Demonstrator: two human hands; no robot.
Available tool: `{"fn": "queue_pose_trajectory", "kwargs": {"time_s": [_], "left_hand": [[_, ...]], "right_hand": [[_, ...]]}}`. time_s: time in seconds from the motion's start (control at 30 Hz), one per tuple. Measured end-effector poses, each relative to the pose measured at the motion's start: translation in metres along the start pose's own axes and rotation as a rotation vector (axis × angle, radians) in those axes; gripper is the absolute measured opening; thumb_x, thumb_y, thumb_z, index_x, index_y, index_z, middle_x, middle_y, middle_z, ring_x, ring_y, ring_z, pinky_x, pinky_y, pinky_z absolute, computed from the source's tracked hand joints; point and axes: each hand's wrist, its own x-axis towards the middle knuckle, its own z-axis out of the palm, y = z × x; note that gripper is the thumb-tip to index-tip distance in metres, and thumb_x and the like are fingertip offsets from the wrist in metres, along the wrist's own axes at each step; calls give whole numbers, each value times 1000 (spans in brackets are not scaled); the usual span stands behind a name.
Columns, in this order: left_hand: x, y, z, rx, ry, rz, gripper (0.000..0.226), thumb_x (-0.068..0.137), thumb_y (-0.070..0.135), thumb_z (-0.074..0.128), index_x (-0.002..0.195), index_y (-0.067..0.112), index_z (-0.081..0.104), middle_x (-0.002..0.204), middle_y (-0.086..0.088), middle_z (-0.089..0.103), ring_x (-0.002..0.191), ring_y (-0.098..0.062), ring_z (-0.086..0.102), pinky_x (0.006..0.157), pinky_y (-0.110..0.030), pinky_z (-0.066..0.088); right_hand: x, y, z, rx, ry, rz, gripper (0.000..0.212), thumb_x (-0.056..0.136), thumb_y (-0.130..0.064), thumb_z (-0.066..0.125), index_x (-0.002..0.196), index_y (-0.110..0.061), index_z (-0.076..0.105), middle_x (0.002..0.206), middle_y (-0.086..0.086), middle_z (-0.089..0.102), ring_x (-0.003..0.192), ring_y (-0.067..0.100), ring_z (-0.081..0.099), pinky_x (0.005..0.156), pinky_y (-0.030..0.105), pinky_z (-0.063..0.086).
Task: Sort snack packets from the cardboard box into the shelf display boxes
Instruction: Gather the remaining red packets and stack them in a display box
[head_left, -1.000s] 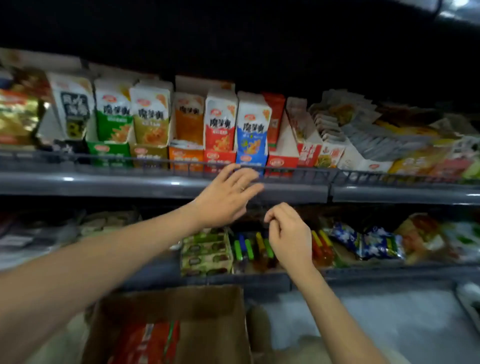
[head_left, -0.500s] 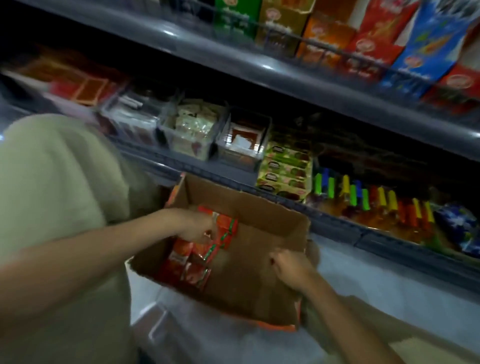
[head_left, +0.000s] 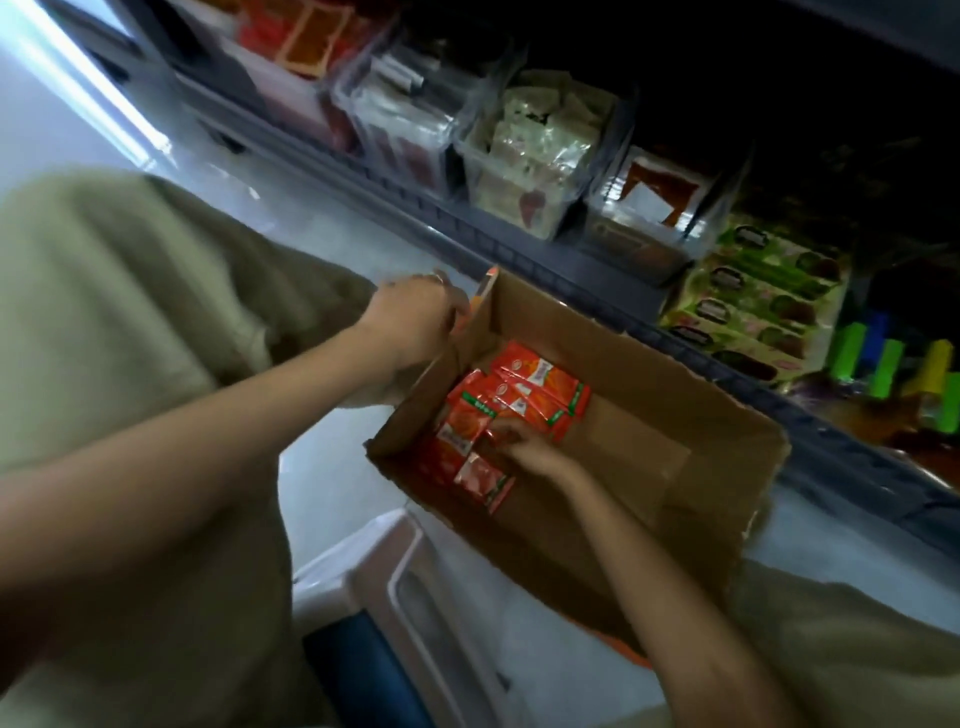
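Hands worked at both ends of the cardboard box (head_left: 649, 364), which stood open just below the front edge of the lower shelf (head_left: 519, 249). The left arm came in from the lower left, bare below a loose olive sleeve (head_left: 130, 286), the wrist bent slightly down. The left hand (head_left: 415, 325) sat at the box's near left corner, its fingers (head_left: 453, 312) curled over the top edge of the raised side flap and gripping it.

The right arm reached up from the lower right and over the near wall, with the forearm sloping down into the box. The right hand (head_left: 527, 449) lay palm down among the red snack packets (head_left: 530, 387) heaped against the left inside wall. Its fingers (head_left: 501, 434) were bent and closed on the edge of one packet. Blur hid whether that packet was off the pile.

On the shelf behind stood clear bins (head_left: 524, 156) of pale packets, with green packets (head_left: 753, 306) stacked to their right.
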Motion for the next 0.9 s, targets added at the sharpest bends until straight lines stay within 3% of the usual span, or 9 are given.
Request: {"fn": "queue_pose_trajectory", "kwargs": {"time_s": [0.1, 0.2, 0.27, 0.4, 0.53, 0.63, 0.7, 0.77, 0.9], "left_hand": [[-8, -7, 11, -69, -105, -75, 15, 94, 31, 50, 98, 20, 60, 102, -5, 62, 89, -24, 60, 69, -30, 40], [-16, -4, 11, -58, -128, -58, 22, 95, 26, 47, 105, 17, 64, 98, -4, 64, 92, -25, 60, 70, -30, 42], [-18, 0, 6, -49, -120, -53, 24, 96, 22, 45, 110, 14, 62, 94, -5, 60, 94, -26, 58, 70, -31, 41], [-19, 2, 8, -20, -88, -3, 35, 96, 16, 42, 130, 16, 51, 103, -7, 56, 101, -28, 57, 71, -32, 41], [-15, -1, 21, 103, -18, 122, 54, 90, 25, 57, 141, 21, 40, 136, -11, 42, 126, -30, 41, 96, -38, 37], [-13, 2, 30, -10, -16, 214, 69, 84, 33, 67, 144, 21, 36, 150, -9, 30, 137, -26, 31, 109, -37, 27], [-13, 5, 34, -286, -63, 200, 69, 80, 30, 73, 140, 14, 42, 142, -9, 44, 128, -24, 44, 103, -32, 37], [-12, 5, 31, -508, -107, 106, 57, 79, 25, 76, 128, 9, 53, 123, -8, 60, 110, -21, 57, 88, -25, 44], [-11, 1, 16, -565, -106, 67, 35, 80, 21, 74, 111, 9, 66, 101, 2, 62, 91, -9, 53, 77, -20, 39]], "right_hand": [[22, -14, 14, 27, -80, 53, 37, 96, -9, 50, 133, -9, 50, 135, 4, 46, 123, 23, 46, 101, 28, 37], [44, -16, 27, -21, -152, 139, 37, 99, -20, 47, 136, -16, 49, 137, 4, 45, 127, 27, 45, 105, 32, 35], [54, -13, 34, 110, -57, 170, 32, 95, -18, 54, 127, -10, 58, 133, 10, 54, 122, 29, 51, 104, 34, 40], [70, -24, 19, 2, 105, 77, 21, 90, 0, 55, 107, 9, 65, 113, 17, 64, 103, 26, 59, 77, 16, 45], [60, -68, -35, -518, -355, 140, 23, 92, 3, 45, 83, -12, 59, 74, 3, 52, 62, 13, 48, 52, 18, 39], [35, -104, -69, -667, -513, 50, 32, 88, 6, 49, 74, -21, 60, 78, -1, 56, 70, 14, 51, 64, 22, 43], [12, -127, -82, -645, -508, -52, 36, 85, 4, 55, 69, -25, 68, 81, -8, 63, 80, 13, 56, 76, 27, 45], [-8, -145, -89, -603, -504, -102, 42, 84, 4, 56, 63, -28, 72, 78, -10, 68, 75, 8, 59, 72, 23, 47], [-29, -158, -92, -656, -398, -214, 39, 83, 5, 53, 61, -24, 67, 73, -9, 66, 68, 5, 56, 65, 19, 45]]}}
